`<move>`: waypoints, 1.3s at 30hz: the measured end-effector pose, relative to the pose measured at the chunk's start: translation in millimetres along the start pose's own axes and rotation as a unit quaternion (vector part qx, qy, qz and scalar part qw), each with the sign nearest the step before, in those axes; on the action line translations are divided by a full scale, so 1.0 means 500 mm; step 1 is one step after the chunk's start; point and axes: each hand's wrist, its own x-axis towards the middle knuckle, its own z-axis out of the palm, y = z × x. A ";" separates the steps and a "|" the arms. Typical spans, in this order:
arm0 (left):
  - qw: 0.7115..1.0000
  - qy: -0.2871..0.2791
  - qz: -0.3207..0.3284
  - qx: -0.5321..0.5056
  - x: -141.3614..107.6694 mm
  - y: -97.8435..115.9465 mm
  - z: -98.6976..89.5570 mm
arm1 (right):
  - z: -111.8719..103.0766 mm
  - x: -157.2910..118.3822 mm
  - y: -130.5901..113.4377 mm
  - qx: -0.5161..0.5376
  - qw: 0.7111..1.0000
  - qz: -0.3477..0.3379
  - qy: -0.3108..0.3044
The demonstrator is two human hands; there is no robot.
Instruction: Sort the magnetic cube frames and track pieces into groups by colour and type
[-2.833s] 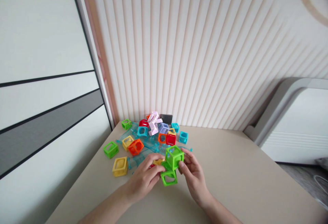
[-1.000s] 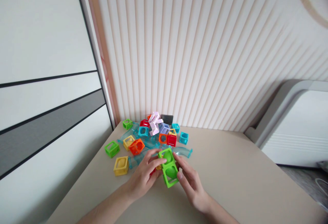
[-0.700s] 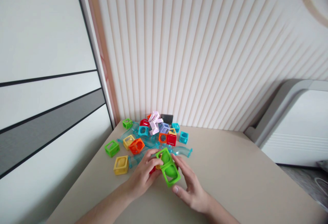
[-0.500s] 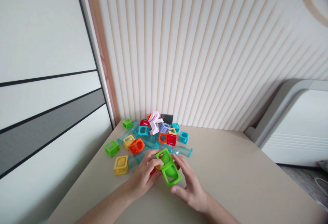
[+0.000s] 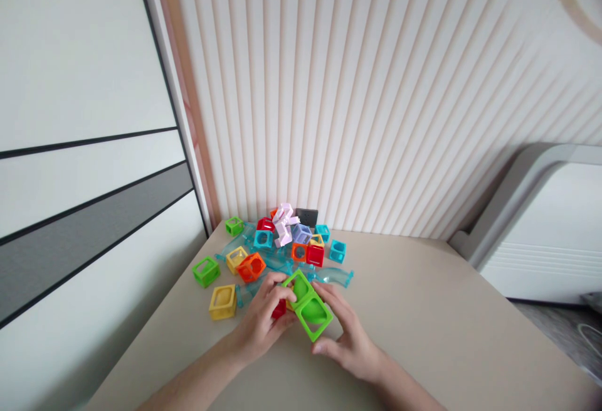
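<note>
Two green marble-run blocks (image 5: 308, 296), open cubes joined end to end, are held tilted just above the table between my hands. My left hand (image 5: 258, 323) grips their upper-left end, its fingers and thumb closed around the pieces. A red block (image 5: 278, 309) and a bit of yellow block (image 5: 290, 305) show by the left fingers, partly hidden; whether they are joined to the green pair I cannot tell. My right hand (image 5: 353, 343) wraps the right side of the lower green block, thumb at its bottom corner and fingers along its far edge.
Loose blocks surround a yellow block (image 5: 222, 302), an orange block (image 5: 251, 266) and a green block (image 5: 205, 271) on the left of the table (image 5: 423, 310). Clear blue chutes (image 5: 332, 275), pale pink pieces (image 5: 283, 225) and a black piece (image 5: 306, 217) lie behind, near the ribbed wall.
The green pair has turned slightly in my hands, its upper end shifting left. More of the red block shows by my left hand. The other blocks stay where they were.
</note>
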 end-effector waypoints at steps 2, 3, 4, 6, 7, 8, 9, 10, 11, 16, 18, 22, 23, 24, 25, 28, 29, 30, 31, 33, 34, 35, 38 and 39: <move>1.000 -0.001 0.002 -0.003 0.001 0.001 -0.002 | 0.000 -0.004 0.005 -0.012 1.000 0.005 -0.018; 1.000 0.000 0.005 -0.005 0.002 0.002 -0.002 | 0.000 -0.006 0.006 -0.020 0.999 0.008 -0.027; 1.000 0.001 0.007 -0.006 0.002 0.003 -0.002 | 0.000 -0.008 0.008 -0.029 0.999 0.012 -0.035; 1.000 0.002 0.006 -0.006 0.003 0.005 -0.002 | 0.001 -0.011 0.009 -0.051 0.998 0.019 -0.043; 1.000 0.004 0.004 -0.007 0.004 0.006 -0.001 | 0.002 -0.012 0.009 -0.059 0.997 0.021 -0.042; 1.000 0.005 0.005 -0.008 0.005 0.008 -0.001 | 0.003 -0.012 0.009 -0.065 0.997 0.020 -0.039; 1.000 0.005 0.008 -0.010 0.007 0.009 0.000 | 0.005 -0.013 0.010 -0.068 0.997 0.018 -0.037; 1.000 0.005 0.012 -0.013 0.009 0.011 0.000 | 0.006 -0.013 0.009 -0.071 0.997 0.014 -0.034; 1.000 0.004 0.016 -0.015 0.011 0.013 -0.001 | 0.006 -0.012 0.009 -0.073 0.997 0.010 -0.032; 1.000 -0.001 0.021 -0.015 0.017 0.017 -0.002 | 0.007 -0.006 0.009 -0.068 0.997 -0.009 -0.022; 1.000 -0.006 0.016 -0.016 0.018 0.017 -0.001 | 0.007 -0.005 0.009 -0.062 0.998 -0.011 -0.016; 0.999 -0.010 0.015 -0.026 0.019 0.020 0.000 | 0.007 -0.006 0.012 -0.055 0.998 -0.009 -0.012; 0.999 -0.011 0.017 -0.028 0.020 0.020 0.000 | 0.007 -0.007 0.013 -0.053 0.998 -0.009 -0.015; 0.999 -0.012 0.019 -0.028 0.020 0.020 0.000 | 0.007 -0.008 0.014 -0.051 0.998 -0.010 -0.017; 0.999 -0.012 0.020 -0.028 0.019 0.020 0.000 | 0.008 -0.009 0.015 -0.049 0.999 -0.010 -0.020; 0.999 -0.018 0.021 -0.027 0.016 0.017 0.001 | 0.010 -0.012 0.016 -0.034 0.999 -0.008 -0.012; 0.999 -0.022 0.021 -0.028 0.015 0.016 0.001 | 0.011 -0.013 0.017 -0.026 1.000 -0.008 -0.006; 0.999 -0.025 0.019 -0.029 0.014 0.015 0.001 | 0.013 -0.014 0.017 -0.018 1.000 -0.010 -0.001; 0.999 -0.026 0.019 -0.030 0.013 0.014 0.000 | 0.014 -0.014 0.018 -0.010 1.000 -0.011 0.002; 0.999 -0.021 0.022 -0.028 0.012 0.015 0.000 | 0.017 -0.015 0.018 0.001 1.000 -0.014 0.001; 0.999 -0.018 0.025 -0.026 0.012 0.016 0.001 | 0.018 -0.015 0.018 0.003 1.000 -0.014 -0.002; 0.999 -0.015 0.027 -0.024 0.012 0.017 0.001 | 0.019 -0.014 0.018 0.003 1.000 -0.012 -0.005; 0.999 -0.012 0.029 -0.019 0.011 0.017 0.002 | 0.018 -0.010 0.014 -0.001 1.000 -0.005 -0.016; 0.999 -0.012 0.031 -0.016 0.011 0.017 0.003 | 0.016 -0.009 0.013 -0.005 1.000 -0.003 -0.020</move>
